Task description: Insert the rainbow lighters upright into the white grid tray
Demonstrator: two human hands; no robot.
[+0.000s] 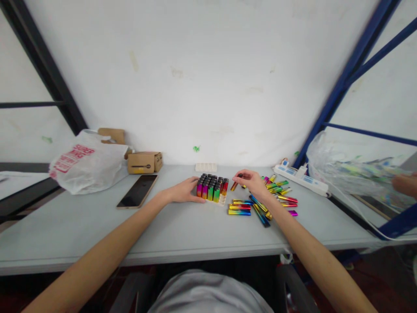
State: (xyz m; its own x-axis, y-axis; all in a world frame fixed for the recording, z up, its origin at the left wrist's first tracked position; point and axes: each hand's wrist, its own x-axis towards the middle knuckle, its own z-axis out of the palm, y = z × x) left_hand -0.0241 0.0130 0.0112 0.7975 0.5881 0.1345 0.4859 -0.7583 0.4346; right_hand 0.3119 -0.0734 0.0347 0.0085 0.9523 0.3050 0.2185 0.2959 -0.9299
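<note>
A white tray (222,200) on the grey table (182,226) holds several upright rainbow-coloured lighters (211,188) in rows. My left hand (184,191) rests against the tray's left side, fingers curled around it. My right hand (252,180) hovers just right of the tray and pinches one lighter (234,184) by its end, tilted toward the tray. A loose pile of the same lighters (260,204) lies on the table under and to the right of my right hand.
A phone (137,191) lies face up left of the tray. Behind it sit a small cardboard box (144,162) and a white plastic bag (87,163). An empty white tray (206,167) is by the wall, a power strip (301,178) and a clear bag (355,174) at right. Another person's hand (405,183) shows at far right.
</note>
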